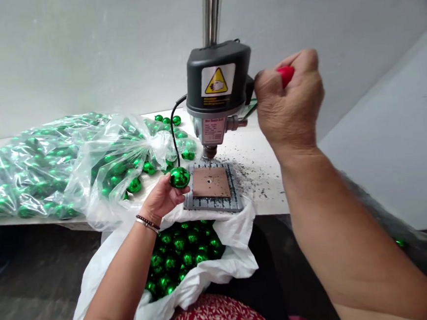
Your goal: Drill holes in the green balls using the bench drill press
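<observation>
My left hand (164, 196) holds a shiny green ball (180, 177) by its side, at the left edge of the drill base (235, 202). Wrapped round the red handle (286, 76) of a small black bench drill (217, 76) is my right hand (292, 99), raised at the drill's right. Below the drill chuck (210, 152), a brown square plate (211, 182) with a small hole lies on the grey slotted base. The drill bit is above the plate, and the ball is beside it, not under the bit.
Clear plastic bags (43, 163) of green balls fill the table's left. An open white sack (236, 266) holding several green balls (187, 258) hangs below the front edge. Dark shavings (255, 176) lie right of the base. A black cable (173, 133) runs beside the drill.
</observation>
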`<state>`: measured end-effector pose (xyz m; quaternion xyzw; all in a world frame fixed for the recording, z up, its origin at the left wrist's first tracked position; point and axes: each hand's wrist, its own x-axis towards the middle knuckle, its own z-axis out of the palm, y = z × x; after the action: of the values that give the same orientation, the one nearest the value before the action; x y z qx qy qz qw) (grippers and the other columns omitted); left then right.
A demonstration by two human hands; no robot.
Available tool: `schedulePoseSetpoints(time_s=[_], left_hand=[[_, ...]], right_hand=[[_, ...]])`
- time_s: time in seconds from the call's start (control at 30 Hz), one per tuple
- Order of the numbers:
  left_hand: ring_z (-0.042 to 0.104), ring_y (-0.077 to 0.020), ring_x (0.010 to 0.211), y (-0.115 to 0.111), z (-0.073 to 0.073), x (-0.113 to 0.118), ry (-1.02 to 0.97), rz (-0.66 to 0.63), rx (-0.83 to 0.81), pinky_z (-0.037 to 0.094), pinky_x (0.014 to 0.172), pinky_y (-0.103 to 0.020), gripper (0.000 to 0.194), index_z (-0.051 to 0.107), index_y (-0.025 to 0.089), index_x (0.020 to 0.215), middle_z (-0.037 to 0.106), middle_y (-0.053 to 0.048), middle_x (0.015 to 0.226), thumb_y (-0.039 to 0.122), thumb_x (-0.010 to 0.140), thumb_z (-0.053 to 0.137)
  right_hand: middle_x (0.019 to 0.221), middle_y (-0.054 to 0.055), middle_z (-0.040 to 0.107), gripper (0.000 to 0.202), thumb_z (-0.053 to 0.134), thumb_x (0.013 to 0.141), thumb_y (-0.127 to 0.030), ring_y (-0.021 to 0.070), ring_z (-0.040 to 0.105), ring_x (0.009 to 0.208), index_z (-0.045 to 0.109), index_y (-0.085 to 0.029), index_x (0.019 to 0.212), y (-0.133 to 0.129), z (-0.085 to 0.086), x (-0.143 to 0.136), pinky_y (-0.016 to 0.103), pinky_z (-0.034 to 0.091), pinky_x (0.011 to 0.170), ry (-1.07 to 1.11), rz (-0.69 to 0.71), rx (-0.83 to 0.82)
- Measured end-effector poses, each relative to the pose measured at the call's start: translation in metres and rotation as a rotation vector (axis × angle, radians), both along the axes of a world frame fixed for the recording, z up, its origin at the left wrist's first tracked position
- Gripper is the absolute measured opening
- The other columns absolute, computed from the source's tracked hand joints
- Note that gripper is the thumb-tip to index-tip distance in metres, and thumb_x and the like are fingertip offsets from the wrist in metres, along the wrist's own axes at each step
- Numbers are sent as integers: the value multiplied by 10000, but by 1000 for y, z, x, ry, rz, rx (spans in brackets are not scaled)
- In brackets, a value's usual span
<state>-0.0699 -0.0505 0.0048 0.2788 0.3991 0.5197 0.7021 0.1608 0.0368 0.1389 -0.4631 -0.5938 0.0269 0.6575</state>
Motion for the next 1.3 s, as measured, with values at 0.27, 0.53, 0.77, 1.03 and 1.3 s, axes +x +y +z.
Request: schedulePoseSetpoints(time_s=[0.27,0.53,0.77,1.03,1.3], left_hand=[[555,-52,621,24,-10,34,534,-22,87,447,550,-171,516,598,192,1154,622,25,878,304,692,798],[578,-66,596,45,-7,44,802,-149,85,450,530,-188,438,576,193,1258,649,-24,956,327,848,653],[572,-84,598,51,-10,42,903,-192,113,438,532,-203,490,593,166,1315,665,-36,930,370,870,619],[653,-165,778,56,-6,49,1152,-167,159,534,779,-301,666,591,199,1391,721,-36,977,355,762,744],[658,-223,941,60,-5,60,1196,-194,183,516,918,-353,724,621,173,1370,739,-39,991,372,698,803]], right_hand=[[691,-56,396,246,574,878,-219,63,309,660,349,-198,780,-16,17,-8,236,321,737,29,-30,-218],[783,-24,460,214,521,915,-307,90,344,698,349,-211,830,-13,12,-4,241,358,771,-39,-41,-194],[763,-30,496,251,543,897,-279,97,344,713,314,-228,809,-15,15,-4,221,375,761,-58,-32,-226],[771,-36,457,222,524,931,-308,81,321,702,343,-206,850,-14,13,-4,215,346,783,-62,-26,-204],[795,-26,464,199,519,917,-277,80,344,696,348,-204,847,-15,13,-4,231,339,755,-51,-28,-187]])
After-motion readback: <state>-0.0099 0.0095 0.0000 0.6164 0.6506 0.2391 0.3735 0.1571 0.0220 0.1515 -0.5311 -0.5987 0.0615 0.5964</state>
